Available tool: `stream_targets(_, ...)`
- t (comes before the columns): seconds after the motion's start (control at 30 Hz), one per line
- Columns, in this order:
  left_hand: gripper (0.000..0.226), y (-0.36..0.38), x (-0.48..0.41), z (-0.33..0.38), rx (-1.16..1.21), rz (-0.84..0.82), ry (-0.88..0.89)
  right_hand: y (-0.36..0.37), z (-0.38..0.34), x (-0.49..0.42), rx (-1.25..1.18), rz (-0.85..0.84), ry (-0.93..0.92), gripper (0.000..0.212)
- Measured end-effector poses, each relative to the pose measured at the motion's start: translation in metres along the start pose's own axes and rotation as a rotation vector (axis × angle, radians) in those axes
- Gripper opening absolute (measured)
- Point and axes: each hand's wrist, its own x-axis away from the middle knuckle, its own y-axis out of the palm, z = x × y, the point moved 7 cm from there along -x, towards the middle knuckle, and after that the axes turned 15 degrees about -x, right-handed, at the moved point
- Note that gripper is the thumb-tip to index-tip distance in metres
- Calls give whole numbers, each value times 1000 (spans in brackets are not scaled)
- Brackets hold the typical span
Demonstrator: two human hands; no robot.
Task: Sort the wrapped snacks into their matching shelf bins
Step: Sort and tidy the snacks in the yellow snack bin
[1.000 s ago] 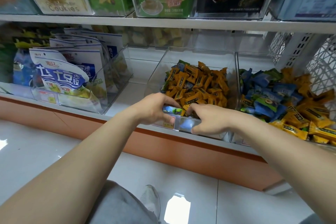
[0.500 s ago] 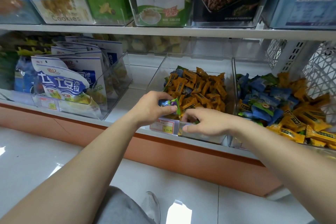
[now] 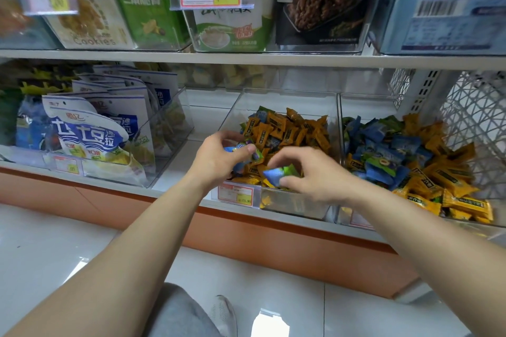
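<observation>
At the far left of the lower shelf stands a clear bin of blue-and-white bags (image 3: pixel 90 131), which has no part in this step. Next comes the person's left grip (image 3: pixel 217 161), its fingers curled round a small bunch of blue-and-green wrapped snacks (image 3: pixel 257 155), held over the near left corner of the middle bin (image 3: pixel 284 98). That bin is filled mostly with orange wrapped snacks (image 3: pixel 284 128), so the blue and green ones look to be strays being picked out. The right grip (image 3: pixel 315 178) hovers over the bin's front edge, thumb and forefinger pinching one blue-and-green snack (image 3: pixel 279 174) by its wrapper. Further right, the neighbouring bin (image 3: pixel 367 105) holds a mixed heap (image 3: pixel 397 150) of blue, green and orange pieces.

To do this step well, the person should probably lift the pinched snack straight up, so that no orange piece is dragged over the rim. The wrapper should be checked against the target bin before letting go, and both handfuls carried low across the divider. The left grip looks full, so adding more risks spilling pieces onto the floor.
</observation>
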Motion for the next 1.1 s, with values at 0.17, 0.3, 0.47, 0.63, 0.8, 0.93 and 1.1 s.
stream_targets(0.17, 25, 13, 11, 30, 379, -16, -32, -64, -5, 10, -308, 447, -11, 23)
stream_targets(0.3, 24, 36, 21, 67, 557, -92, 81, -70, 6, 17, -740, 519, 106, 25)
stream_targets(0.47, 26, 49, 24, 87, 510, 11, 129, -59, 6, 15, -893, 394, 78, 16)
stream_targets(0.63, 15, 62, 16, 89, 240, 55, 195, -99, 19, 32, -635, 630, 19, 20)
stream_targets(0.8, 18, 121, 15, 90, -324, -265, 335, -138, 31, 50, -164, 671, -16, 18)
stream_targets(0.93, 20, 137, 4, 87, -491, -379, 292, -139, 46, 55, -100, 607, 17, 20)
stream_targets(1.1, 12, 135, 0, 78, -504, -440, 223, -138, 56, 57, -50, 548, 41, 31)
